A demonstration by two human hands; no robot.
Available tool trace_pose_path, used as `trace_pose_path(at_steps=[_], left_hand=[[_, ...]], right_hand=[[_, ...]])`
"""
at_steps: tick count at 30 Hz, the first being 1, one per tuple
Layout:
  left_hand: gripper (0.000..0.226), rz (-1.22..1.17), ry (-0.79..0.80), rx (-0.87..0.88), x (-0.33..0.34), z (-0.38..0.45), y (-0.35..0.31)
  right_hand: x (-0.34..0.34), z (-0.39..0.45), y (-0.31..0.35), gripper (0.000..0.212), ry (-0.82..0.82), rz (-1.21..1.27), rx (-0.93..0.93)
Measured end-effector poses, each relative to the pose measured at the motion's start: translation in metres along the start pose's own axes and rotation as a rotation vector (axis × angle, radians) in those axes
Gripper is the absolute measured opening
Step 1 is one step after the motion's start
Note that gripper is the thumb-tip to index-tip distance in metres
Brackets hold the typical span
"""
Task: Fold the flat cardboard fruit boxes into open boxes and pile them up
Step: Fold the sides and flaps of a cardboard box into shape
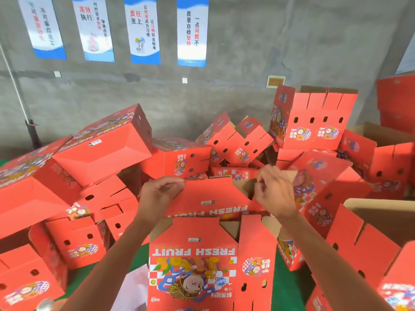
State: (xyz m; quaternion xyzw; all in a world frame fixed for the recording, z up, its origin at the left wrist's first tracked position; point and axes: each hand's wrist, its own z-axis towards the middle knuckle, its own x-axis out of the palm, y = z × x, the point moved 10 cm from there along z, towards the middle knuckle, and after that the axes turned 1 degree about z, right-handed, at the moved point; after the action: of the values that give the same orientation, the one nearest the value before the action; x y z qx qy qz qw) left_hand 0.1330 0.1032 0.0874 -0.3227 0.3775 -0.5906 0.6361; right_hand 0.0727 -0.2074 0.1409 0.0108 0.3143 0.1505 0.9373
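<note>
You get bright, even light across the whole view, with no hard shadows and no single source you can pick out. The grey wall (235,70) is flatly lit. The red boxes (101,151) look strongly saturated, almost glowing, and their folds show only soft shading. The picture is soft overall: the posters (143,30) are legible but fuzzy, and print on the box in front (193,261) is slightly smeared. Your right hand (275,191) shows light motion blur. Wide-angle distortion bends the edges, so the pole (18,90) at left leans and the corners stretch and blur.
</note>
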Motion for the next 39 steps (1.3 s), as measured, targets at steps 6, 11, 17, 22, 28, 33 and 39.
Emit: trace_pose_path(at_steps=[6, 11, 17, 22, 28, 33, 39], left_hand=[[0.013, -0.038, -0.073, -0.049, 0.004, 0.002, 0.004], [0.013, 0.000, -0.152, -0.032, 0.009, 0.006, -0.006], [0.009, -0.022, -0.144, 0.102, 0.006, 0.045, -0.068], [0.010, -0.087, -0.175, 0.201, 0.003, 0.069, -0.125], [0.004, -0.057, -0.236, 0.293, -0.012, 0.080, -0.161], [0.003, 0.062, -0.355, 0.232, -0.038, 0.076, -0.154], [0.009, 0.047, -0.417, 0.074, -0.033, 0.037, -0.096]], right_hand=[[0.030, -0.006, 0.028, 0.013, 0.207, -0.032, -0.167], [0.074, -0.012, 0.029, 0.063, 0.400, -0.082, -0.028], [0.031, 0.043, 0.024, 0.059, 0.270, 0.114, 0.001], [-0.014, 0.087, 0.028, 0.059, 0.163, 0.140, 0.012], [-0.044, 0.104, 0.044, 0.050, 0.090, 0.200, -0.033], [-0.059, 0.083, 0.050, 0.050, -0.101, 0.329, -0.010], [-0.042, 0.020, 0.021, 0.054, -0.302, 0.376, 0.135]])
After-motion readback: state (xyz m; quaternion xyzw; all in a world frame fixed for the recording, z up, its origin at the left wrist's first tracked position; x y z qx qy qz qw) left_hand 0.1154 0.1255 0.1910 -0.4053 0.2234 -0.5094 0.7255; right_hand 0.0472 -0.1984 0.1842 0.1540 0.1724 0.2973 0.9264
